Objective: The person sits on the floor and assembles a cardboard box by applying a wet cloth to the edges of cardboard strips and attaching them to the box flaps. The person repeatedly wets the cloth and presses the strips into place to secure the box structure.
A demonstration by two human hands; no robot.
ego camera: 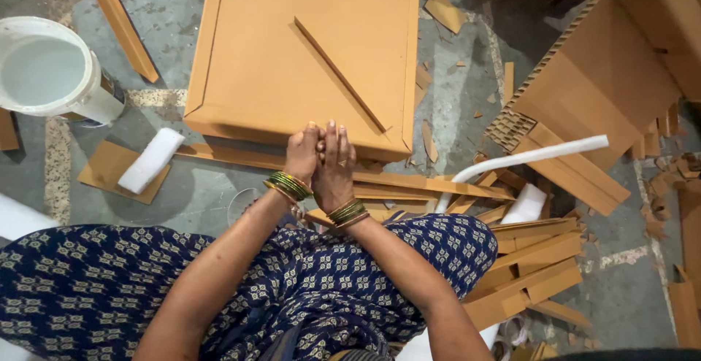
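Observation:
A large flat brown cardboard panel (292,47) with folded edges lies on the floor in front of me, a thin cardboard strip (339,75) lying slantwise on top. My left hand (303,153) and my right hand (336,167) are side by side, pressed together against the panel's near edge. Fingers point forward onto the edge; whether they grip anything I cannot tell. Green and gold bangles (288,184) ring both wrists. My knees, in blue patterned cloth (109,273), fill the lower view.
A white bucket (51,69) stands at the left. A white foam block (151,159) rests on a cardboard scrap. Cardboard strips (526,266) pile at the right, with a white foam rod (533,158), honeycomb board (584,76) and scattered offcuts.

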